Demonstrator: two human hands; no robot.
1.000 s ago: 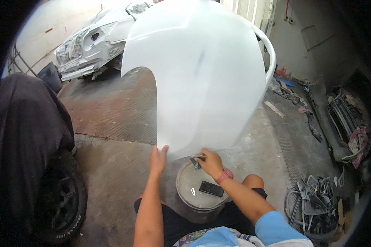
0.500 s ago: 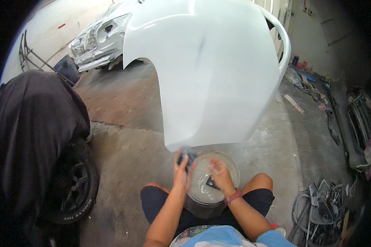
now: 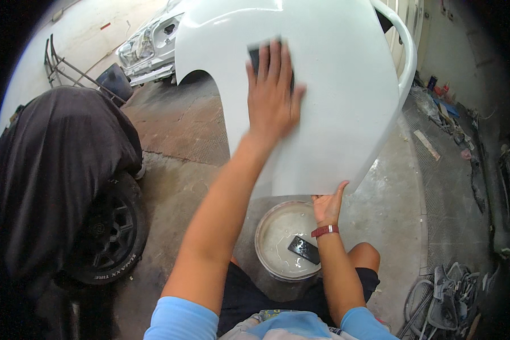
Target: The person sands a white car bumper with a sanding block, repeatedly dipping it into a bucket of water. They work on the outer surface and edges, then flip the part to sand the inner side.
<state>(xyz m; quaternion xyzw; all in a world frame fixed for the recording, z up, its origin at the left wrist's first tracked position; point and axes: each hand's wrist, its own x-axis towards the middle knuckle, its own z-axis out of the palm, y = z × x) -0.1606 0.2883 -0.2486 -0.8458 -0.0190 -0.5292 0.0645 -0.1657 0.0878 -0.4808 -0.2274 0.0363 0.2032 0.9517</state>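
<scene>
A large white car body panel (image 3: 334,113) with a curved wheel-arch cutout stands in front of me. High on its face, my left hand (image 3: 272,107) presses a dark sanding pad (image 3: 255,56) flat against the surface, fingers stretched over it. My right hand (image 3: 327,208) holds the panel's lower edge, thumb on the front and fingers hidden behind. Between my knees is a round bucket (image 3: 259,241) of cloudy water. A black rectangular block (image 3: 303,249), wet and shiny, lies at its right side, beside my right wrist.
On the left, a dark cloth (image 3: 68,153) drapes over something beside a black wheel (image 3: 116,232). A stripped car body (image 3: 153,51) stands behind. Tangled grey parts (image 3: 444,300) lie at the lower right, and scraps (image 3: 430,102) line the right wall.
My left hand has gone from beside the bucket up onto the panel with the dark pad. My right hand has left the bucket and taken the panel's lower edge.
</scene>
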